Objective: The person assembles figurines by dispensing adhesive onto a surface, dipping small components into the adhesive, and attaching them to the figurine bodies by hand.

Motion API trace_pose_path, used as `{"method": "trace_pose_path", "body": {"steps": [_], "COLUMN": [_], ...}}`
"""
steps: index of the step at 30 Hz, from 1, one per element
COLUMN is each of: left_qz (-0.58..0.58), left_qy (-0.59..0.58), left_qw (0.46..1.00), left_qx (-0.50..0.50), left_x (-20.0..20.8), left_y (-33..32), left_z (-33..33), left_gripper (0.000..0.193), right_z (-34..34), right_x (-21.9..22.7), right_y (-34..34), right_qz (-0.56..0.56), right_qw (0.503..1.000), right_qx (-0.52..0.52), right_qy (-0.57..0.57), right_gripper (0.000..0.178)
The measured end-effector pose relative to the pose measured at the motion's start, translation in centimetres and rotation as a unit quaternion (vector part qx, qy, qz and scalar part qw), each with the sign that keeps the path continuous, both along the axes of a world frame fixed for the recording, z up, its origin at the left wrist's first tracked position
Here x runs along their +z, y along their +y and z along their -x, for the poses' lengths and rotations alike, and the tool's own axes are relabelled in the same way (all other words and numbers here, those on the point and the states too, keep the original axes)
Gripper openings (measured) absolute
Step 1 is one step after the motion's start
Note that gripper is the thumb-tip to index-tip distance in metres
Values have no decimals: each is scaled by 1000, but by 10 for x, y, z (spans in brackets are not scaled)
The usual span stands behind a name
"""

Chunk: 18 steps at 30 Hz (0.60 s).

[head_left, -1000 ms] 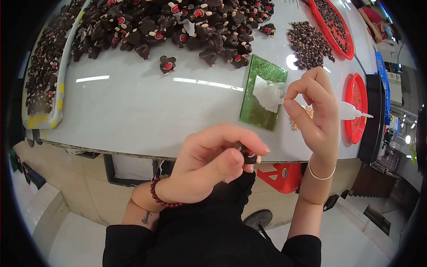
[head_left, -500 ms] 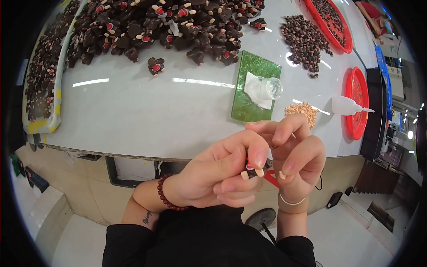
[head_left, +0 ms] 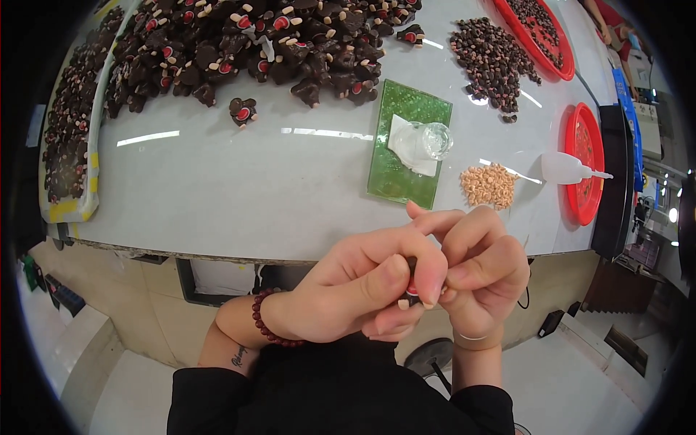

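My left hand (head_left: 362, 283) holds a small dark brown figure (head_left: 412, 291) between thumb and fingers, just beyond the table's near edge. A red patch and a tan tip show on the figure; the rest is covered by my fingers. My right hand (head_left: 484, 274) meets it from the right, thumb and forefinger pinched against the figure's side. The small tan piece in that pinch is almost wholly hidden now. A pile of similar tan pieces (head_left: 489, 186) lies beyond my right hand. One finished-looking brown figure (head_left: 243, 112) sits alone on the table.
A large heap of brown figures (head_left: 217, 51) covers the far left, beside a filled tray (head_left: 93, 177). On a green plate (head_left: 384, 170) stands a small clear glass jar (head_left: 435, 141). Dark small parts (head_left: 489, 61), red trays (head_left: 599, 163) and a white squeeze bottle (head_left: 564, 168) are at right.
My right hand has moved left, bringing its tan piece from apart to against the brown figure. The left hand keeps its hold, with the figure turned slightly.
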<state>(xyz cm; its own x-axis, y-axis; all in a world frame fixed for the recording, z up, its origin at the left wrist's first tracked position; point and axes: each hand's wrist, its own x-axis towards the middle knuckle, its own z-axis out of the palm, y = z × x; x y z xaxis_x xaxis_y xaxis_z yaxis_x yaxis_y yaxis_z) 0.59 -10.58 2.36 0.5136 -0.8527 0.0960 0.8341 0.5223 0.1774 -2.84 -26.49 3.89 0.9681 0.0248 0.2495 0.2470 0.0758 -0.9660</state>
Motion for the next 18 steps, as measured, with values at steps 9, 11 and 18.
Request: {"method": "trace_pose_path", "body": {"steps": [9, 11, 18], "left_qz": [5, 5, -4], "left_qy": [13, 17, -19], "left_qw": [999, 999, 1000], "left_qx": [-46, -37, -15], "left_x": [-1, -6, -10], "left_y": [-1, 2, 7], "left_z": [-8, -6, -7], "left_gripper": [30, 29, 28], "right_z": [-18, -39, -75], "right_x": [30, 25, -7], "right_y": [-46, -69, -115], "right_qz": [161, 321, 627], "right_qw": [986, 921, 753], "right_qx": [-42, -203, -197], "right_qy": [-30, -85, -36], "right_gripper": [19, 13, 12]}}
